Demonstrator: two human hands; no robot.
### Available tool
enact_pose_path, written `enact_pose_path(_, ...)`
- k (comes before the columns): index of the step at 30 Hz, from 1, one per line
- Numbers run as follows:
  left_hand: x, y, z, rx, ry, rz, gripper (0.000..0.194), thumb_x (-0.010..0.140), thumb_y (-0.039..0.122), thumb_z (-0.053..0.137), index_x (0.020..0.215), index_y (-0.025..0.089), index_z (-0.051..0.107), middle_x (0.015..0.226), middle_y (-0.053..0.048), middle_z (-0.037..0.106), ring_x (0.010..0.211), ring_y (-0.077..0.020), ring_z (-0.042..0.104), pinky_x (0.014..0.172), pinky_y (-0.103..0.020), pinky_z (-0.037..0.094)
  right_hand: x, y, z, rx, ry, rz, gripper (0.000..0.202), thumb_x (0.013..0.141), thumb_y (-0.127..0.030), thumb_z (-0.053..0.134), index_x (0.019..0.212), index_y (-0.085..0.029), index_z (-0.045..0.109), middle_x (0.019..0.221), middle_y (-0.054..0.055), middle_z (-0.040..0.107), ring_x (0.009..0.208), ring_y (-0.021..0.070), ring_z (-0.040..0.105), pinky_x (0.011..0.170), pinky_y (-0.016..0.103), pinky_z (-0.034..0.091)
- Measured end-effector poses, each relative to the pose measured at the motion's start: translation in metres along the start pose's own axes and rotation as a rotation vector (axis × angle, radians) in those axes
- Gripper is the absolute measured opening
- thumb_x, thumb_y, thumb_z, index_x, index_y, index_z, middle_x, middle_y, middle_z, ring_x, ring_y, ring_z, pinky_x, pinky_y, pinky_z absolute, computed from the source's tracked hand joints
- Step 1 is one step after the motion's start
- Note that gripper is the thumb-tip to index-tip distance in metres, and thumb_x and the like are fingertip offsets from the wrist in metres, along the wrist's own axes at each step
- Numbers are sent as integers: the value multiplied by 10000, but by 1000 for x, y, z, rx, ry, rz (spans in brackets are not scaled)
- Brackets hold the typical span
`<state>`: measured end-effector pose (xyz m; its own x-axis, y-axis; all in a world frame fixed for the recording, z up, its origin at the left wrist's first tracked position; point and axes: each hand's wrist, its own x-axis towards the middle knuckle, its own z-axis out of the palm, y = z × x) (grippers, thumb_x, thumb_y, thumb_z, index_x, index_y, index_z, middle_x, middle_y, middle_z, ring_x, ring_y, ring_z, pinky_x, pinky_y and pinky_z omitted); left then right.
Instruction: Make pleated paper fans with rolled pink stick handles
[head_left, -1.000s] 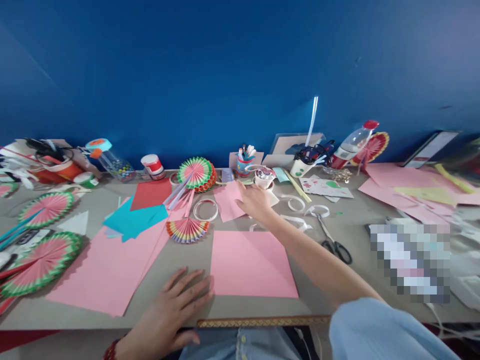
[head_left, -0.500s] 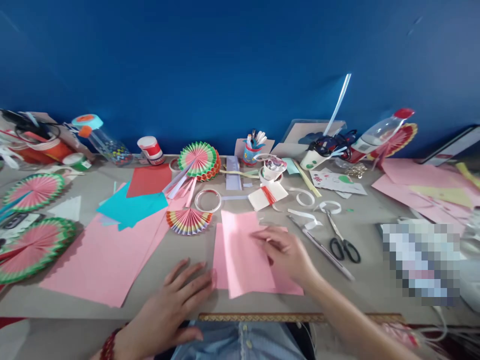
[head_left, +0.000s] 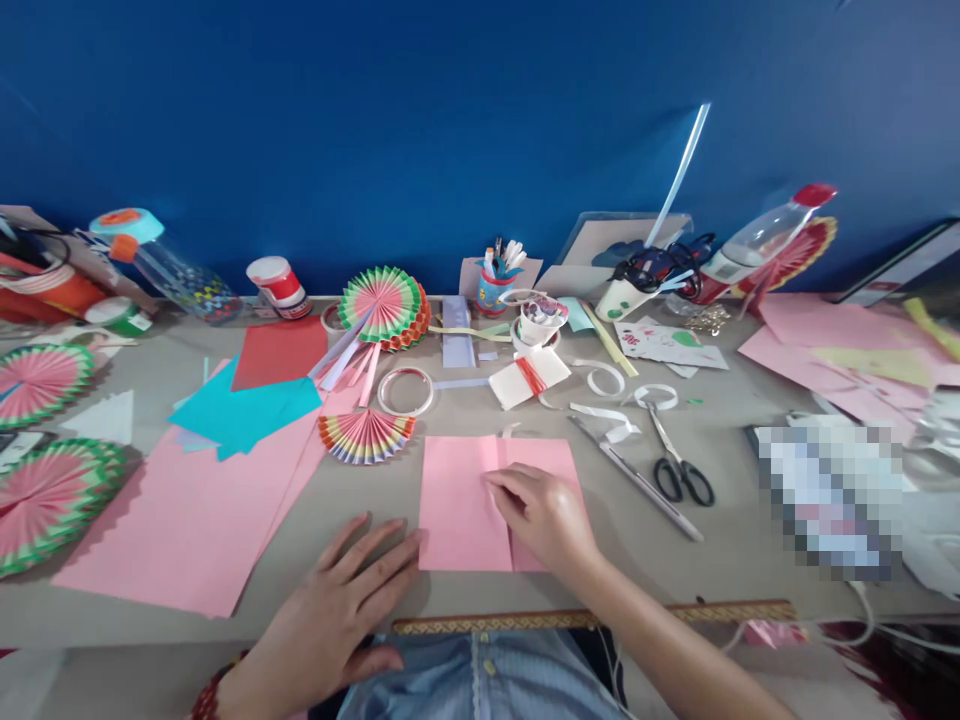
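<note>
Grey table, blue wall behind. Directly in front of the person, an upper pink sheet (head_left: 457, 510) lies over the left part of a lower pink sheet (head_left: 561, 458), whose right part shows beyond it.

Right hand (head_left: 546, 515): reaches in from the right, over both sheets; fingers curled, thumb and fingertips drawn together in a pinch on the upper sheet, near its right side. Paper slightly raised at the fingertips.

Left hand (head_left: 352, 600): palm down on the table, left of the sheets, fingers spread, nothing in its grasp. Fingertips at the left edge of the upper sheet; whether they press on the paper, cannot tell. Red bead bracelet (head_left: 208, 697) on the wrist.

Beyond the sheets: striped folded paper fan (head_left: 367, 437), tape roll (head_left: 405, 391), white packet (head_left: 529, 377) bound with red. Farther back, a round pink-and-green fan (head_left: 381, 303) and a blue-and-red pen cup (head_left: 495, 292).

Right of the sheets: a pen (head_left: 651, 490) lying aslant, then scissors (head_left: 679, 465) with black handles toward the person.

Left: large pink sheets (head_left: 180, 520), partly under turquoise paper (head_left: 244, 410); red paper (head_left: 277, 352) overlaps the turquoise.
</note>
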<state>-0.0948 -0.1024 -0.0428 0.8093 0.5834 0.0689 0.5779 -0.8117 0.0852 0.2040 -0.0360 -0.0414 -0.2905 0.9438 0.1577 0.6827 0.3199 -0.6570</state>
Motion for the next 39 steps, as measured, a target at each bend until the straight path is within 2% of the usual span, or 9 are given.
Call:
enact_pose_path(5,-1,1,0,1,-9,-12,793,886,675,544,1505,198,407,1584,-58,398,1457,-303,303,1242,-518,112,-1,1,1,-1,13,-10,256,915,-158,507,977,-244,739,917,39,773,811,213,718,713,304,533)
enact_pose_path(11,-7,0,6,-47,89,-2,766,915,615,554,1527,204,345,1596,-114,362,1463,-333,318,1206,-582,217,-1,2,2,-2,6,-9,229,916,-168,523,953,-239,737,867,35,764,773,204,708,685,291,513)
enact_pose_path(17,-3,0,5,42,0,14,766,877,709,516,1512,298,393,1621,-81,316,1460,-335,310,1224,-575,94,-1,3,3,6,4,-5,218,916,-165,536,961,-232,738,897,35,770,798,208,714,701,291,510)
enact_pose_path(24,-2,0,4,18,16,7,749,879,689,539,1502,294,414,1615,-86,325,1448,-328,328,1221,-558,143,0,4,2,22,2,-9,226,915,-168,527,961,-242,736,920,34,775,813,209,719,715,299,528)
enact_pose_path(29,-5,-1,5,-47,13,-20,738,884,677,542,1505,302,407,1613,-76,334,1451,-326,329,1215,-564,194,-2,3,-3,34,-19,-68,239,938,-194,503,1016,-246,724,929,52,758,820,204,708,707,298,541)
enact_pose_path(32,-3,0,-4,-177,28,-100,696,950,611,479,1542,271,341,1615,-85,328,1453,-316,341,1210,-548,251,-3,0,-11,89,-14,-136,271,970,-195,467,1072,-239,714,965,69,736,830,187,704,700,280,547)
enact_pose_path(34,5,0,-13,-289,70,-209,617,1000,504,444,1551,258,321,1626,-90,302,1456,-303,348,1174,-486,356,-3,-3,-17,162,18,-190,289,978,-176,451,1088,-235,711,978,72,721,851,173,700,721,267,553)
enact_pose_path(36,19,-1,-20,-416,126,-313,541,1012,419,453,1526,270,369,1623,-88,307,1448,-289,375,1104,-411,459,-1,-7,-23,235,75,-237,291,972,-155,457,1080,-234,715,941,67,706,851,163,692,736,260,557)
enact_pose_path(39,49,-7,-25,-646,237,-403,411,997,382,510,1392,270,532,1469,-88,533,1334,-264,525,1029,-373,524,4,-8,-30,291,165,-260,285,948,-137,487,1076,-246,717,913,59,702,869,170,687,759,275,565)
